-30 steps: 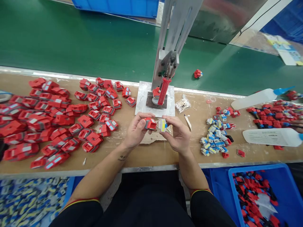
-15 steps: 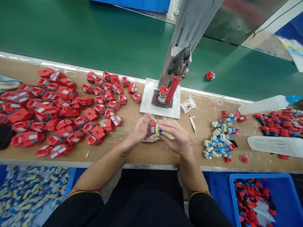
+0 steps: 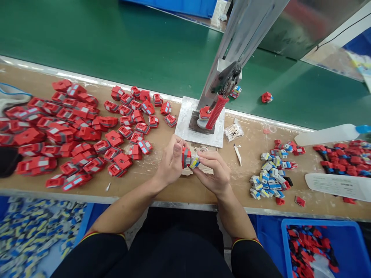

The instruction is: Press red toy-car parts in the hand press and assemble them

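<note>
Over the front of the workbench, my left hand is closed round a red-and-grey plastic toy part. From the other side my right hand pinches a white, blue and yellow plastic part between thumb and fingers. The two parts meet end to end; whether they are joined I cannot tell. Just beyond my hands stands a hand press with a red handle on a metal base plate. A red part sits under its clamp.
Many red parts cover the bench on the left. At right lie white-blue pieces, cotton swabs, a small white-handled tool and two plastic bottles. Blue bins stand below. A green belt runs behind.
The view has shifted slightly. My right hand has tilted the white-blue-yellow part against the red one, and my left thumb now points up.
</note>
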Available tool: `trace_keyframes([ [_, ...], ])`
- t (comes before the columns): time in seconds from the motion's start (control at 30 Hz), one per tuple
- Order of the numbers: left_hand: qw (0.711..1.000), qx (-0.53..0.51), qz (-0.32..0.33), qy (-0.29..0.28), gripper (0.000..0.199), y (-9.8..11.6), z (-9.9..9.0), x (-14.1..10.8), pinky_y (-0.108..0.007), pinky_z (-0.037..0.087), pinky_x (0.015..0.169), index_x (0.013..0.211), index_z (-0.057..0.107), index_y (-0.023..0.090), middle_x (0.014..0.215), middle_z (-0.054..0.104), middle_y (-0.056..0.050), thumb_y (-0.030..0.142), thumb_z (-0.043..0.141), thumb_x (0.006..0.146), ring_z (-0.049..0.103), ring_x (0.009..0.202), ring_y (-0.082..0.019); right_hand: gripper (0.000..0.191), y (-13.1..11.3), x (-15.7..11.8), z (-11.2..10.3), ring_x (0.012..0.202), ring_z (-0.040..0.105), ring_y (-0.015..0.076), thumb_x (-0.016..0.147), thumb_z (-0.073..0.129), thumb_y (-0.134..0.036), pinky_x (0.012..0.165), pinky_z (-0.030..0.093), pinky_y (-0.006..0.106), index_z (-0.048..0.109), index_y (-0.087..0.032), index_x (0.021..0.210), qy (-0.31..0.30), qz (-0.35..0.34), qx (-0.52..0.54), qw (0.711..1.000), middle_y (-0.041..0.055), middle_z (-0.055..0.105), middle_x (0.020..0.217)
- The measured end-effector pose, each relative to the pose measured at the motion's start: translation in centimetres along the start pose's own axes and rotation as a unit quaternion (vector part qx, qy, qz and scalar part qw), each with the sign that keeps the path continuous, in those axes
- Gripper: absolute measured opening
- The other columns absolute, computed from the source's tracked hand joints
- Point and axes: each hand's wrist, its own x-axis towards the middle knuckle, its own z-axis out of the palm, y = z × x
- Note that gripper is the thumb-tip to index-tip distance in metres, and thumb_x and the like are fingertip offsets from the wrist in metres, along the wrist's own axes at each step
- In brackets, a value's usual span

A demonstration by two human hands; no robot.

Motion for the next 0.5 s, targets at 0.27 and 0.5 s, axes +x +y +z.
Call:
trace_keyframes([
  [0.27, 0.994, 0.033, -0.032, -0.097, 0.076, 0.5, -1.0, 0.8, -0.029, 0.037, 0.056, 0.083, 0.052, 0.022, 0.068, 0.048, 0.001, 0.093, 0.027, 0.093, 0.043, 0.060, -0.016, 0.034, 0.3, 0.1, 0.1, 0.094, 0.082, 0.0241, 0.094, 0.075, -0.012, 0.079, 0.072, 0.041, 0.067, -0.021, 0.126, -0.024, -0.040, 0.015, 0.999, 0.0131, 0.082, 0.103],
  [0.5, 0.976, -0.079, -0.114, -0.168, 0.070, 0.2, -1.5, 0.8, -0.024, 0.038, 0.052, 0.092, 0.046, 0.024, 0.083, 0.054, 0.001, 0.093, 0.042, 0.089, 0.045, 0.062, -0.013, 0.034, 0.2, -0.1, -0.2, 0.090, 0.083, 0.0237, 0.089, 0.084, -0.016, 0.078, 0.071, 0.039, 0.069, -0.021, 0.118, -0.032, 0.009, 0.051, 0.998, 0.0109, 0.083, 0.100],
])
